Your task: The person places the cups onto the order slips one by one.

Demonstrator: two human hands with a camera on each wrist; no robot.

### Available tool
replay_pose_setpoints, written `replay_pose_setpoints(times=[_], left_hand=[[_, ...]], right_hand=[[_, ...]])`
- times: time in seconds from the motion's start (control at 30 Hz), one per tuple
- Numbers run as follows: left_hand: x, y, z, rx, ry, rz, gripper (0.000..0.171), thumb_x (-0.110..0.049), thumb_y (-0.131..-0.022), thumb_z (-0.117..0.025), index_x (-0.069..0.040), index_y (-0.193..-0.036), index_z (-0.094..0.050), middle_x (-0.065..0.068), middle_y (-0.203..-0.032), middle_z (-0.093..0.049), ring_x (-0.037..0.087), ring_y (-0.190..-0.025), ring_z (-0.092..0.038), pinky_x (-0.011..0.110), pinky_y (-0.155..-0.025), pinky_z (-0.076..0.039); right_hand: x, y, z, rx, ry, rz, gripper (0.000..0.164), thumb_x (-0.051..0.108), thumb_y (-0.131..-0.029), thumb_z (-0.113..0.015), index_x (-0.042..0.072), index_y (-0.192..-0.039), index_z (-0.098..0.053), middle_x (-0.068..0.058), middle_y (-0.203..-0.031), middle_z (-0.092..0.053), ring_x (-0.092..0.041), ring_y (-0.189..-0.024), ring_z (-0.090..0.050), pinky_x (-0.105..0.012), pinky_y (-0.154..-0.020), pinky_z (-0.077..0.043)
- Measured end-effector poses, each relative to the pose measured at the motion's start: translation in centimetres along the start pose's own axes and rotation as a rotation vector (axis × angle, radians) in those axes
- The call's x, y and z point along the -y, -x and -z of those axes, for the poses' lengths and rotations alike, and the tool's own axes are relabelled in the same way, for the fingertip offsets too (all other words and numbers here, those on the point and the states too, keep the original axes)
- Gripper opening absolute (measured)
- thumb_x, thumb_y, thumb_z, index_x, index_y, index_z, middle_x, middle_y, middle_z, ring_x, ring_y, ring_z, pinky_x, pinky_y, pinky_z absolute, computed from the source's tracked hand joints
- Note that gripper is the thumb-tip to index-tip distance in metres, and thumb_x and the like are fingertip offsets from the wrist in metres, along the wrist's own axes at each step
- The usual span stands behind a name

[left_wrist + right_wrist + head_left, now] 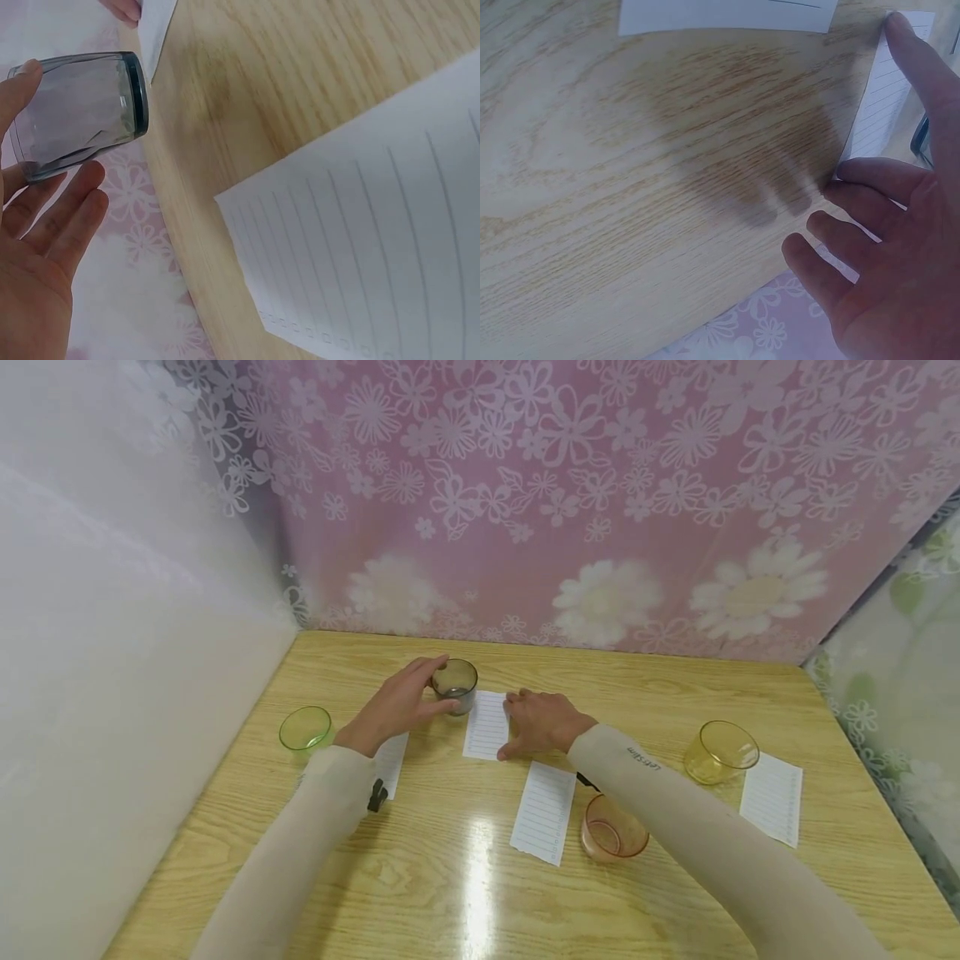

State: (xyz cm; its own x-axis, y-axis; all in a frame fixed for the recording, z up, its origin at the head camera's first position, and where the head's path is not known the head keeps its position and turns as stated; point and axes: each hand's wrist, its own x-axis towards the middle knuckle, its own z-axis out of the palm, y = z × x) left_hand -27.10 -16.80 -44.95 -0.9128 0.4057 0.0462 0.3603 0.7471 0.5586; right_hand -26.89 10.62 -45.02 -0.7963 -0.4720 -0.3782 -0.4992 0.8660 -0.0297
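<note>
My left hand (397,703) holds a grey tinted glass cup (459,700) at the back of the table, thumb on one side and fingers on the other. In the left wrist view the clear wall of the cup (82,112) shows between thumb and fingers. Just right of the cup lies a lined paper slip (486,727). My right hand (546,722) is at this slip's right edge, thumb and index fingertips touching it. From the right wrist the other fingers of the right hand (885,240) show spread and slightly bent, beside the slip (881,105).
A green glass cup (306,731) stands at the left, near a slip (392,764) partly under my left forearm. Another slip (543,814) lies left of a pink cup (611,831) beneath my right forearm. At the right are a yellow cup (720,753) and a slip (772,797).
</note>
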Motion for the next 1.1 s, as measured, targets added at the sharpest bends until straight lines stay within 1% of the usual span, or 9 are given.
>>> replay_pose_setpoints(times=[0.13,0.3,0.47,0.7,0.87,0.97,1.1], left_hand=[[-0.5,-0.3,0.0,0.014,0.000,-0.018,0.089,-0.054,-0.102,-0.074,-0.019,-0.173,-0.033,0.010,-0.172,-0.042,0.032,-0.140,-0.059,0.059,-0.116,-0.050],[-1.3,-0.6,-0.1,0.038,0.001,-0.027,0.089,-0.054,-0.102,-0.074,-0.020,-0.173,-0.033,0.010,-0.170,-0.044,0.032,-0.137,-0.060,0.059,-0.114,-0.051],[-1.6,-1.0,-0.6,0.049,-0.009,-0.032,0.090,-0.054,-0.102,-0.075,-0.021,-0.173,-0.033,0.009,-0.170,-0.045,0.032,-0.137,-0.061,0.058,-0.114,-0.052],[-2.1,-1.2,-0.9,0.068,-0.015,-0.050,0.086,-0.049,-0.103,-0.077,-0.019,-0.172,-0.036,0.009,-0.165,-0.050,0.028,-0.132,-0.064,0.053,-0.111,-0.055],[-2.2,-1.3,-1.1,0.081,-0.011,-0.066,0.086,-0.047,-0.103,-0.077,-0.018,-0.172,-0.035,0.009,-0.164,-0.051,0.027,-0.131,-0.064,0.051,-0.110,-0.056],[-2.2,-1.4,-1.2,0.097,-0.009,-0.073,0.086,-0.047,-0.103,-0.077,-0.018,-0.172,-0.035,0.010,-0.164,-0.051,0.027,-0.130,-0.064,0.051,-0.109,-0.056],[-2.1,-1.4,-1.4,0.116,-0.006,-0.072,0.087,-0.047,-0.103,-0.077,-0.018,-0.173,-0.034,0.010,-0.163,-0.051,0.027,-0.129,-0.064,0.051,-0.109,-0.056]], right_hand=[[0.0,0.0,0.1,-0.002,0.002,0.001,0.102,0.073,-0.094,-0.073,0.011,-0.169,-0.042,-0.010,-0.178,-0.034,-0.036,-0.164,-0.036,-0.059,-0.124,-0.044],[0.0,-0.3,0.0,-0.002,0.005,-0.001,0.104,0.075,-0.093,-0.072,0.012,-0.170,-0.040,-0.009,-0.179,-0.033,-0.035,-0.164,-0.034,-0.060,-0.124,-0.044],[0.1,-0.4,0.0,0.000,0.013,0.000,0.106,0.077,-0.093,-0.071,0.013,-0.171,-0.037,-0.008,-0.180,-0.031,-0.034,-0.166,-0.031,-0.060,-0.125,-0.043],[0.3,-0.6,0.0,-0.003,0.008,0.002,0.108,0.078,-0.093,-0.070,0.015,-0.173,-0.034,-0.006,-0.180,-0.029,-0.034,-0.167,-0.029,-0.060,-0.126,-0.042],[0.4,-0.6,0.0,-0.009,-0.016,0.000,0.107,0.077,-0.092,-0.072,0.015,-0.172,-0.035,-0.005,-0.180,-0.029,-0.034,-0.167,-0.027,-0.061,-0.127,-0.040],[0.4,-0.7,0.0,-0.016,-0.019,0.003,0.107,0.077,-0.092,-0.072,0.014,-0.171,-0.037,-0.006,-0.180,-0.030,-0.035,-0.167,-0.028,-0.061,-0.127,-0.040],[0.3,-0.9,0.0,-0.022,-0.026,0.003,0.109,0.077,-0.091,-0.074,0.016,-0.172,-0.035,-0.006,-0.180,-0.030,-0.035,-0.167,-0.028,-0.061,-0.126,-0.042]])
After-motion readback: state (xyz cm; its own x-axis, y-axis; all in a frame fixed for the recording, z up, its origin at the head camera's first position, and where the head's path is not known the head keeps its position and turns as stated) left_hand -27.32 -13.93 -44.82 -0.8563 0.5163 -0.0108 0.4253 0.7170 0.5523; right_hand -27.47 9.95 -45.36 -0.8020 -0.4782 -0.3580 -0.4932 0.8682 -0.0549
